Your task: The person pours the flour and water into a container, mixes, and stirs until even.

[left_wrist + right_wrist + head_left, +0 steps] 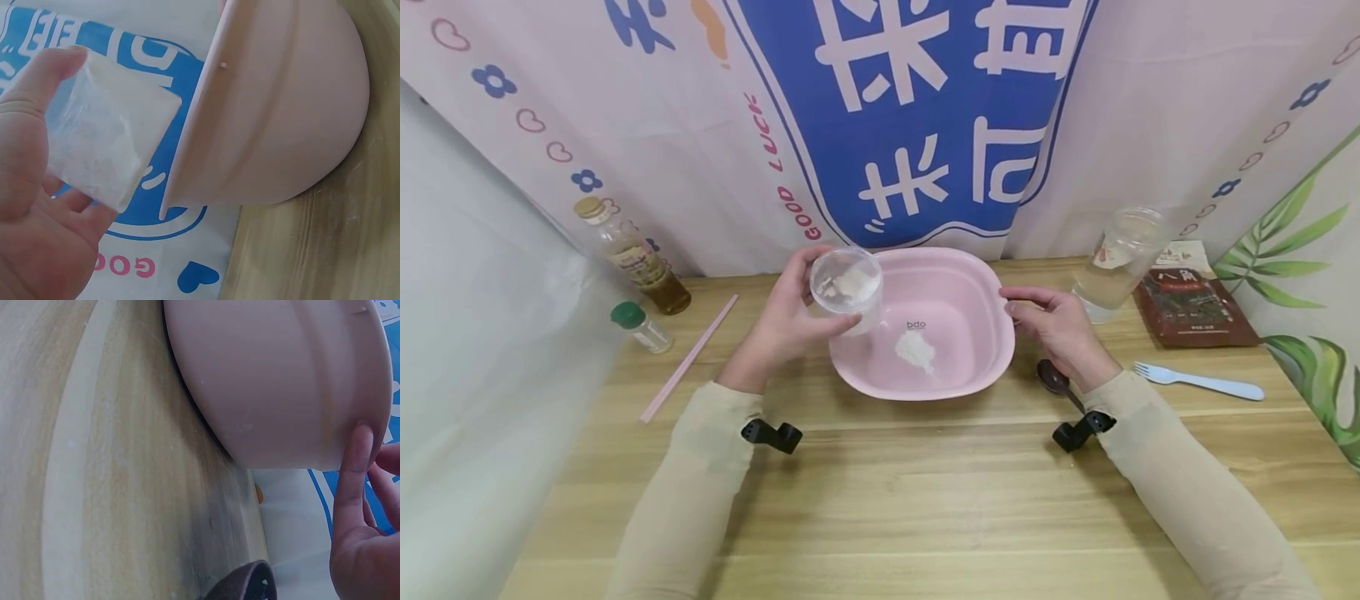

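My left hand [781, 321] grips a clear plastic cup [863, 321] with white powder inside, at the left rim of a pink basin [973, 321]. In the left wrist view, powder coats much of the tilted cup [119, 128], with the thumb at its rim and fingers on the other side. A small heap of white powder [914, 348] lies on the basin floor, below the printed letters. My right hand [1056, 327] pinches the basin's right rim. The right wrist view shows one digit of that hand [365, 550] against the basin's outer wall [269, 381].
Left on the wooden table [880, 500] are an oil bottle [640, 262], a green-capped jar [643, 327] and pink chopsticks [691, 357]. Right are a dark spoon [1054, 377], a pitcher of clear liquid [1108, 279], a brown packet [1195, 304] and a blue fork [1202, 382]. Behind hangs a printed cloth [700, 150].
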The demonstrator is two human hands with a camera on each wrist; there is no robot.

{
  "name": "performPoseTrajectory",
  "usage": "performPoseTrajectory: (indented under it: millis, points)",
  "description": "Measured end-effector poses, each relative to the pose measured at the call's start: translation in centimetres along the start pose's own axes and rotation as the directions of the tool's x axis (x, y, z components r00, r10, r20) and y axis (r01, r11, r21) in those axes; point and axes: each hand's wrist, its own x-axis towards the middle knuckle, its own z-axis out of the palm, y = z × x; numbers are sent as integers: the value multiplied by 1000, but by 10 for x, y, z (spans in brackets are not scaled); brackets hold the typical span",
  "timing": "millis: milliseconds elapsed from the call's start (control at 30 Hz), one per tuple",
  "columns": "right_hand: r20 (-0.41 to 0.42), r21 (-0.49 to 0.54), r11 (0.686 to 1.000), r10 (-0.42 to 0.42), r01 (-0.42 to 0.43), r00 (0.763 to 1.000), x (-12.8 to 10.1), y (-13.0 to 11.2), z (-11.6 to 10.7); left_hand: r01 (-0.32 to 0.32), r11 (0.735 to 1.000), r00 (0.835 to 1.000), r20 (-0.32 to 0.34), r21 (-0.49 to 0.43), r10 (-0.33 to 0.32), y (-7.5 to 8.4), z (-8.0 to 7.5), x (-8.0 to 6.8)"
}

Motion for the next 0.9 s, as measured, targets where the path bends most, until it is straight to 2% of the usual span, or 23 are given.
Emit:
performPoseTrajectory:
  millis: [167,267,500,667,900]
  points:
    - [-3,13,1000,-4,4,1000,0,2,-1,56,989,998,-23,-135,-60,-5,-3,-1]
    - [-3,23,1000,-7,7,1000,0,3,-1,76,976,994,-58,-203,-89,-8,-6,-2]
    - [-11,15,1000,-6,6,1000,1,3,-2,102,930,975,-152,-354,-165,-19,-18,-10]
    - [-15,35,999,-12,13,1000,1,3,-1,154,928,959,-175,-340,-223,-22,-28,-17]
    - [-12,59,998,-10,11,1000,2,2,0,139,946,953,-219,-293,-208,-32,-45,-27]
